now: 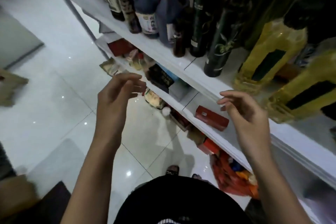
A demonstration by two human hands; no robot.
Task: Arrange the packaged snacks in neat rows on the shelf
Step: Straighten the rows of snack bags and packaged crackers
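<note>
My left hand (116, 96) hovers in front of the white shelf unit (181, 65), fingers loosely curled and holding nothing. My right hand (243, 111) is raised near the edge of the upper shelf, fingers relaxed and empty. A red box (211, 118) lies alone on the middle shelf between my hands. Further left on that shelf sit a black box (161, 76), a dark red box (121, 46) and small packets (135, 60). On the bottom shelf are a pale snack bag (153, 99), orange-red packs (209, 146) and an orange plastic bag (234, 176) of snacks.
The top shelf is crowded with dark bottles (201, 23) and yellow oil bottles (269, 54). A cardboard piece (11, 87) lies on the glossy white tile floor (54, 105) at the left. My feet (172, 170) stand close to the shelf base.
</note>
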